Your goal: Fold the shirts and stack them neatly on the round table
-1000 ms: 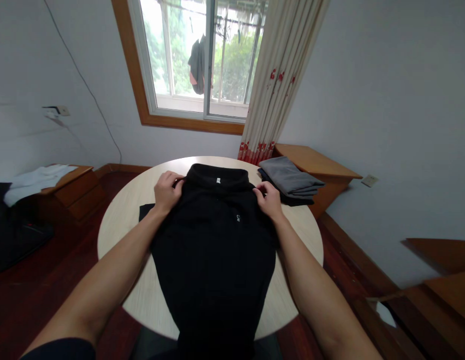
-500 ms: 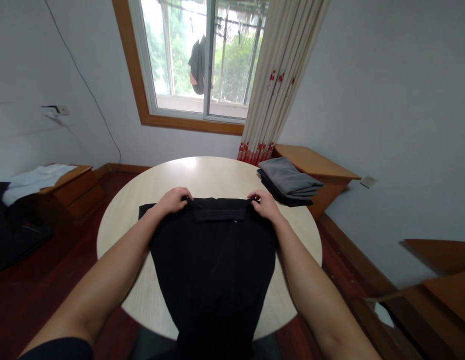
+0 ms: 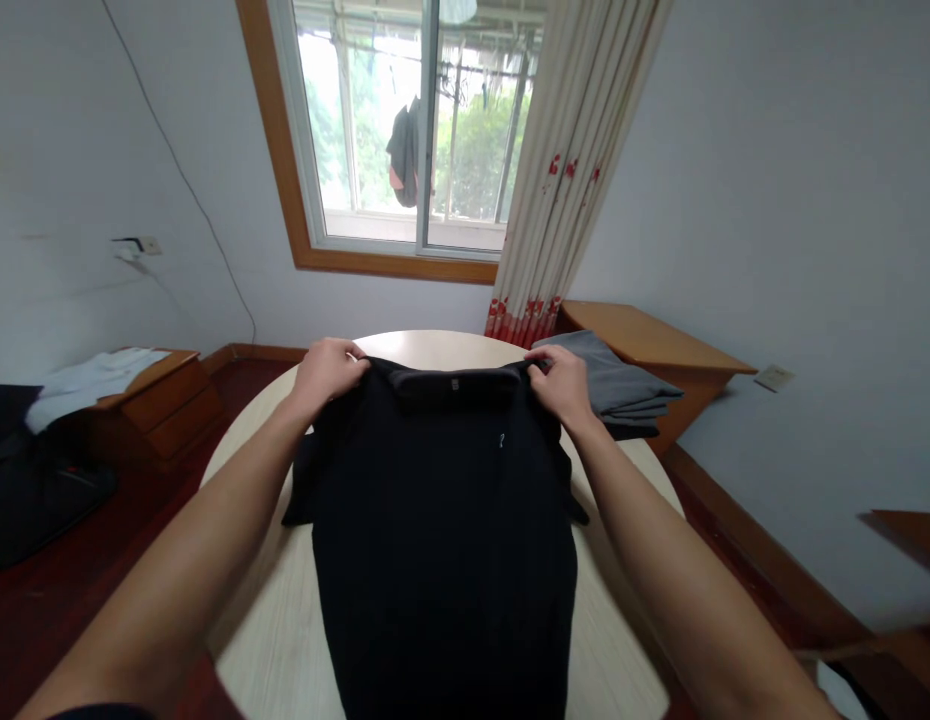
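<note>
A black short-sleeved shirt [image 3: 442, 530] hangs from my two hands over the round pale table [image 3: 262, 640]. My left hand [image 3: 331, 375] pinches its left shoulder beside the collar. At the opposite shoulder, my right hand [image 3: 562, 382] grips the cloth the same way. Between the hands the collar faces me, with a small label inside its neckline. A small light mark shows on the chest at the right. The sleeves droop on both sides, and the lower hem runs out of view at the bottom.
Folded grey and dark clothes [image 3: 622, 380] lie stacked at the table's right rear, just beyond my right hand. Behind them stands a wooden cabinet [image 3: 652, 335]. A low wooden drawer unit [image 3: 157, 410] with white cloth on top is at the left, near a dark bag [image 3: 45, 490].
Both hands have lifted the shirt's shoulders up off the table, toward the camera. The collar now stands up, and the sleeves and chest mark have come into view.
</note>
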A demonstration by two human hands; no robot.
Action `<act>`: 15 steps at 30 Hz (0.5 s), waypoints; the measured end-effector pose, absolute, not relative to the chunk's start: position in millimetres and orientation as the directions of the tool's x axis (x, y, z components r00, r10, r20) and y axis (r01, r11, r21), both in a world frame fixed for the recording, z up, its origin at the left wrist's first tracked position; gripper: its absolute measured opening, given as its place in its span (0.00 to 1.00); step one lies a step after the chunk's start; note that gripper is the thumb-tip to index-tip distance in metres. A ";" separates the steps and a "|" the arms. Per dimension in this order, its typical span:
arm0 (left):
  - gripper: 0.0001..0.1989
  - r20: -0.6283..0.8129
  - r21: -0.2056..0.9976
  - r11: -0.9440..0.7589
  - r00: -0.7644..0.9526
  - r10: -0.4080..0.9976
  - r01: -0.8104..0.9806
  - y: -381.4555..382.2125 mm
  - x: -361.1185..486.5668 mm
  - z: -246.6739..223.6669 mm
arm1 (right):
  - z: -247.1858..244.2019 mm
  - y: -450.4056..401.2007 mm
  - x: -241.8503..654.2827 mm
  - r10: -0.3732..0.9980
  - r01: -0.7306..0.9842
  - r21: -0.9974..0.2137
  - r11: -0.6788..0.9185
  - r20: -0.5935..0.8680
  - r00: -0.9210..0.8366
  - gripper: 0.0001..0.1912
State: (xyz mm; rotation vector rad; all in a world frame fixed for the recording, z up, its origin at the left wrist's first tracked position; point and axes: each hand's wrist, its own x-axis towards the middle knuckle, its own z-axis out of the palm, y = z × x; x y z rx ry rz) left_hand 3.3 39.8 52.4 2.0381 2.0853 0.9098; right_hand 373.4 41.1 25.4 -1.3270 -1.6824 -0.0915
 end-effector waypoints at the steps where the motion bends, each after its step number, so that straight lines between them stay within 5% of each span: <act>1: 0.11 0.290 0.482 -0.040 -0.116 0.950 0.875 53.1 6.1 52.6 | 26.5 54.9 369.9 0.751 0.797 -0.481 0.366 0.658 0.053 0.11; 6: 0.24 0.259 0.357 0.020 -0.120 0.958 0.934 86.6 9.9 21.3 | 2.8 85.5 357.6 0.912 0.885 -0.446 0.134 0.405 0.066 0.17; 15: 0.19 0.152 0.182 -0.178 0.151 0.977 0.967 11.6 -31.9 -50.0 | -60.3 23.1 397.0 0.969 0.984 -0.161 0.072 0.243 -0.032 0.13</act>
